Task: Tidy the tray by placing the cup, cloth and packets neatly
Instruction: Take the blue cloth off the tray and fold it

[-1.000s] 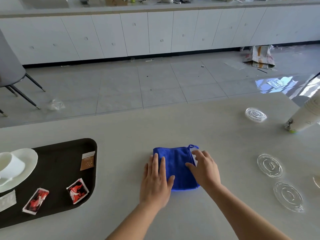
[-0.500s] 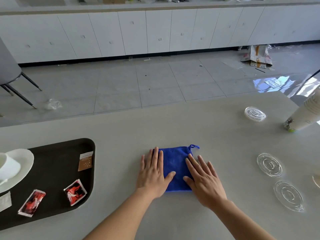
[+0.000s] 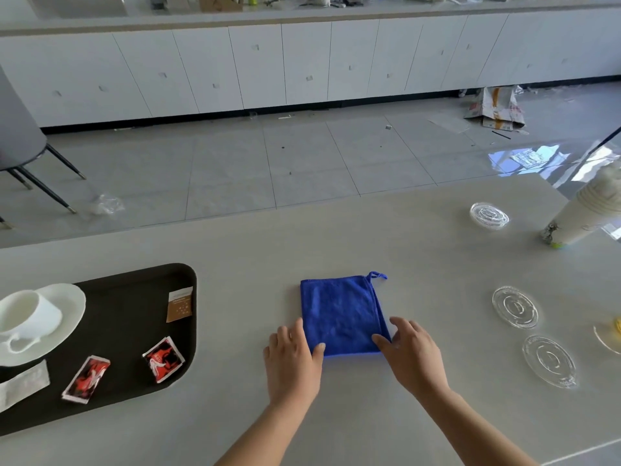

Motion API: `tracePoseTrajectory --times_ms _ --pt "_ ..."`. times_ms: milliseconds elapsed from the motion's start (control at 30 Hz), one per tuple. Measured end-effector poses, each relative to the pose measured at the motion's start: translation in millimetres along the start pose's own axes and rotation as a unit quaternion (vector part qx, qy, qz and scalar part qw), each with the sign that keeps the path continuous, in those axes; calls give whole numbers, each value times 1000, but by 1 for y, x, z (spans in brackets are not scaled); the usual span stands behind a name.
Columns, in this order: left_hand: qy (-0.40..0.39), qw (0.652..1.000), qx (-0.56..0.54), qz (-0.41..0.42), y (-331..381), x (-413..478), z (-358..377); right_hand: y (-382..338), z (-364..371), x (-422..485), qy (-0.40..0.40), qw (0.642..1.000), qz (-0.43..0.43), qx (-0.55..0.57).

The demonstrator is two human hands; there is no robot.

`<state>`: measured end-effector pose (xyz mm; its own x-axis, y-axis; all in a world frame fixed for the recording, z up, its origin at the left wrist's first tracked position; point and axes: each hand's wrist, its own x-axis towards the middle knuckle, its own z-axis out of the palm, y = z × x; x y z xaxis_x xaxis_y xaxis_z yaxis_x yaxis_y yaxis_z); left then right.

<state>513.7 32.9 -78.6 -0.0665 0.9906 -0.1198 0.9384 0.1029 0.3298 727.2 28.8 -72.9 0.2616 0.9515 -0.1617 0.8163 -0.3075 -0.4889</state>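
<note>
Blue folded cloth (image 3: 341,314): your left hand (image 3: 292,361) and right hand (image 3: 411,353) flank its near corners, fingers loose, thumbs pressing, probably squaring the fold

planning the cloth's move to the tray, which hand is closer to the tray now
Left. The left hand touches the blue cloth at its near left corner, toward the tray; the right hand touches the near right corner, farther away.

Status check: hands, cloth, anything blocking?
Left hand, right hand open, thumbs on folded blue cloth near corners. Cloth on grey table, off black tray. Bare tabletop between.
</note>
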Motion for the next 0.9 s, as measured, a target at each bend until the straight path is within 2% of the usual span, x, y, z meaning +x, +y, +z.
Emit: tracePoseTrajectory --times_ms 233,433,567,733,900 --pt "1 997 -66 -30 3 -3 -6 -16 -6 -3 -31 998 45 30" --pt "29 976 -198 -86 4 -13 -16 -19 -10 -12 -22 987 59 145" --pt "31 940 -321 -113 1 -25 -24 -19 -10 -23 -50 977 60 200" --pt "-40 853 -467 -230 -8 -32 -31 -15 -15 -32 -128 956 95 247" --pt "-124 792 -532 -273 -19 -30 -41 -14 -24 -28 -189 919 128 320"
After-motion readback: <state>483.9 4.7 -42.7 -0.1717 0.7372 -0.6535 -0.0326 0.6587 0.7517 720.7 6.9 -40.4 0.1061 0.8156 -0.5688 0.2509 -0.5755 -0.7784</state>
